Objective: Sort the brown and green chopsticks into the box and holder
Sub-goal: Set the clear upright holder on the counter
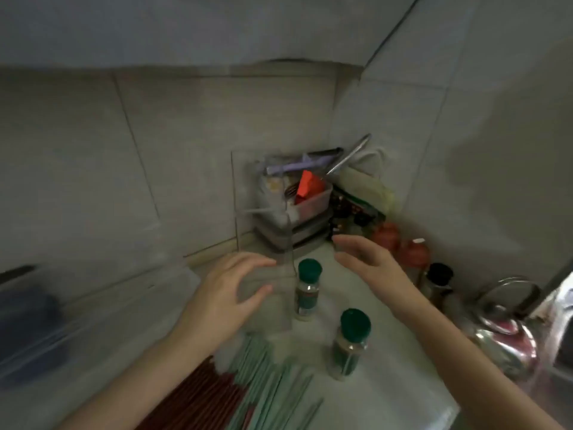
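A tall clear holder (pixel 274 308) stands on the white counter, just beyond the chopsticks. My left hand (pixel 229 293) curls against its left side, fingers touching the clear wall. My right hand (pixel 369 265) hovers open to its right, fingers spread, holding nothing. Green chopsticks (pixel 269 380) lie in a loose pile at the bottom centre. Brown chopsticks (pixel 204 398) lie bunched to their left, partly under my left forearm. The picture is blurred.
Two green-capped spice jars (pixel 308 290) (pixel 352 342) stand right of the holder. Stacked plastic containers (pixel 297 206) fill the tiled corner. Red-capped bottles (pixel 400 243) and a metal kettle (pixel 502 333) line the right. A clear bin (pixel 102 308) sits at left.
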Demonstrator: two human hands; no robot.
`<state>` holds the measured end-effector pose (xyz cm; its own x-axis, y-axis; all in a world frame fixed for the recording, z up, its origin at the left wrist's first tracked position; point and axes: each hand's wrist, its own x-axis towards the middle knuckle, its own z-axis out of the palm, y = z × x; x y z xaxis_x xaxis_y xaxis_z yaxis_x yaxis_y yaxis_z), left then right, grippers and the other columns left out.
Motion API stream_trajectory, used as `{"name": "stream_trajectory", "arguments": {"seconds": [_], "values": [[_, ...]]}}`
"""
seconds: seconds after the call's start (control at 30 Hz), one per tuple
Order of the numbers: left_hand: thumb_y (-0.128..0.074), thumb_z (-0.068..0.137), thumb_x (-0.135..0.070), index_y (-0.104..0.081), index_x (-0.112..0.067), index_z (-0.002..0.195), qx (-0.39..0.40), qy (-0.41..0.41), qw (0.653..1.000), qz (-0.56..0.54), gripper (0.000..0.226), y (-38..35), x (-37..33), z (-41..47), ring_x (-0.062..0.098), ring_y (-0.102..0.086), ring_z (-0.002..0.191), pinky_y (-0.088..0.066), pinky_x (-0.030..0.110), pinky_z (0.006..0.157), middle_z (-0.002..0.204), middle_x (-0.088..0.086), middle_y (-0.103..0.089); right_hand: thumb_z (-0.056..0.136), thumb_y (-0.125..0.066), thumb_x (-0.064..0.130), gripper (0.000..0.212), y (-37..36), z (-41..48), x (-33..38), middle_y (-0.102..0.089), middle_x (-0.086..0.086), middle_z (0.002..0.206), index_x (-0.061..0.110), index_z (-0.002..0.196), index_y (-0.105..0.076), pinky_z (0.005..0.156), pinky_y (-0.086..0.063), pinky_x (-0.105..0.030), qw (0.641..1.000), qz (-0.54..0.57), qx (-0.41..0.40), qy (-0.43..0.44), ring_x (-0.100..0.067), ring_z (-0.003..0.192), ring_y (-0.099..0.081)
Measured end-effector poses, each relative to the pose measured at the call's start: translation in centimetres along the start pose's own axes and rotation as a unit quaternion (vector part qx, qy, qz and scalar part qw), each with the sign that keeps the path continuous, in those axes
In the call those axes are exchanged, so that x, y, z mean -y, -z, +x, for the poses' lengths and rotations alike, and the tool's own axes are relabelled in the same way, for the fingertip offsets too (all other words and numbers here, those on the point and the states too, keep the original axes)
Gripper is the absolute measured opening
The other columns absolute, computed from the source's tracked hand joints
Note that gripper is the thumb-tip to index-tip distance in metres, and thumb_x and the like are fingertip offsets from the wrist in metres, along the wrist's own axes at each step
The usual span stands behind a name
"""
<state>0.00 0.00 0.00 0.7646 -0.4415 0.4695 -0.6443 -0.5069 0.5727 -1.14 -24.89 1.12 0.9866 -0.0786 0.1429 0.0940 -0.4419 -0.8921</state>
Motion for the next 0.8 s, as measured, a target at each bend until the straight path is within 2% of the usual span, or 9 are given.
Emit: {"name": "stream_trajectory", "arguments": {"seconds": [0.13,0.23,0.3,0.37,0.43,0.53,0.6,0.7,0.8], "values": [[-0.048,0.079,-0.047,-0.063,-0.028,0.107,-0.032,-0.015,0.998,0.048,0.037,-0.5,1.6,-2.3,-0.007,-0.047,0.106,-0.027,0.001,0.093,0.109,-0.017,-0.057,0.089,-0.059,0.019,0.023,0.0,-1.0,-0.9,-0.063,0.017,0.111,0.03,0.109,-0.063,0.08,-0.045,-0.005,0.997,0.009,-0.045,0.065,0.005,0.102,-0.058],[-0.057,0.081,-0.041,-0.065,-0.024,0.105,-0.037,-0.024,0.995,0.084,0.03,-1.2,2.6,-4.8,-0.003,-0.049,0.105,-0.027,0.001,0.094,0.109,-0.011,-0.06,0.089,-0.058,0.016,0.023,-0.1,-3.9,-0.2,-0.066,0.011,0.105,0.027,0.109,-0.064,0.068,-0.045,-0.004,0.983,0.01,-0.083,0.161,0.007,0.087,-0.061],[-0.062,0.083,-0.032,-0.064,-0.028,0.105,-0.049,-0.011,0.994,0.099,0.023,-1.3,3.1,-6.6,-0.004,-0.049,0.103,-0.027,0.0,0.092,0.108,-0.011,-0.061,0.089,-0.058,0.016,0.022,-0.3,-6.7,0.3,-0.066,0.01,0.102,0.025,0.108,-0.066,0.075,-0.046,-0.011,0.972,0.0,-0.092,0.216,-0.001,0.094,-0.06],[-0.064,0.084,-0.03,-0.063,-0.033,0.104,-0.058,0.023,0.994,0.09,0.02,-1.3,3.0,-8.6,-0.005,-0.049,0.103,-0.028,0.0,0.091,0.108,-0.015,-0.06,0.088,-0.058,0.022,0.02,-1.0,-9.2,0.6,-0.064,0.016,0.104,0.028,0.105,-0.066,0.087,-0.042,-0.022,0.957,-0.08,-0.085,0.265,-0.009,0.103,-0.052],[-0.065,0.083,-0.029,-0.062,-0.036,0.103,-0.042,0.053,0.994,0.087,0.022,-1.4,2.6,-10.5,-0.006,-0.048,0.106,-0.029,0.004,0.094,0.109,-0.018,-0.059,0.086,-0.057,0.029,0.019,-2.0,-11.1,0.2,-0.061,0.021,0.109,0.031,0.102,-0.066,0.093,-0.034,-0.017,0.944,-0.145,-0.065,0.288,-0.006,0.11,-0.045],[-0.065,0.082,-0.03,-0.063,-0.036,0.102,-0.03,0.076,0.991,0.101,0.021,-1.1,2.5,-12.5,-0.007,-0.049,0.108,-0.027,0.0,0.094,0.11,-0.02,-0.059,0.085,-0.059,0.028,0.017,-2.9,-12.5,-0.8,-0.06,0.02,0.11,0.032,0.099,-0.067,0.091,-0.028,-0.005,0.95,-0.136,-0.066,0.272,-0.005,0.112,-0.042],[-0.064,0.082,-0.03,-0.063,-0.036,0.102,-0.037,0.091,0.99,0.096,0.02,-0.8,2.5,-13.4,-0.006,-0.05,0.108,-0.027,0.0,0.091,0.11,-0.019,-0.06,0.086,-0.06,0.024,0.018,-2.7,-12.9,-1.7,-0.06,0.019,0.108,0.033,0.1,-0.066,0.09,-0.03,-0.007,0.958,-0.108,-0.105,0.244,-0.007,0.109,-0.044],[-0.064,0.083,-0.028,-0.062,-0.034,0.105,-0.035,0.101,0.99,0.09,0.022,-1.2,2.5,-14.3,-0.001,-0.05,0.11,-0.03,0.012,0.094,0.113,-0.016,-0.059,0.087,-0.06,0.012,0.026,-1.9,-13.5,-3.9,-0.059,0.013,0.106,0.029,0.107,-0.063,0.083,-0.037,-0.014,0.969,-0.066,-0.162,0.177,-0.008,0.101,-0.051],[-0.062,0.085,-0.028,-0.059,-0.034,0.112,-0.031,0.111,0.991,0.074,0.028,-1.7,2.0,-13.5,-0.003,-0.044,0.111,-0.029,0.018,0.093,0.119,-0.018,-0.053,0.085,-0.054,0.0,0.037,-1.4,-12.2,-6.6,-0.058,0.007,0.113,0.027,0.11,-0.06,0.079,-0.04,-0.017,0.986,-0.014,-0.155,0.061,-0.009,0.101,-0.055]]}}
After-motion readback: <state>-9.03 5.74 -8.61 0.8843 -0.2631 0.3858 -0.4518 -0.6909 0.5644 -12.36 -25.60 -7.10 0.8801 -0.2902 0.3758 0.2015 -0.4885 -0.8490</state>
